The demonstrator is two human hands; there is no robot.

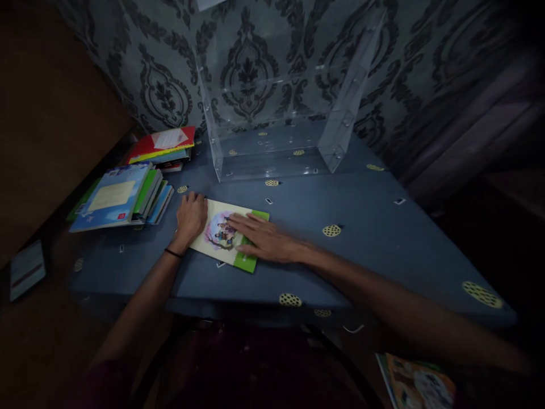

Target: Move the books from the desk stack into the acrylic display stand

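A thin book (219,231) with a cream cover, a round picture of people and a green band lies flat on the table. My left hand (192,215) is at its left edge, the fingers curled down and closed there; the fingertips are hidden. Across the cover my right hand (268,238) lies flat with its fingers stretched out, covering part of the picture and the green band. A dark band circles my left wrist.
A clear plastic rack (272,165) stands at the back of the table (361,255). Stacked books (113,193) are at the left, with a red-topped pile (162,142) behind. More books (419,383) lie low at the right, and a phone-like object (28,271) at the far left.
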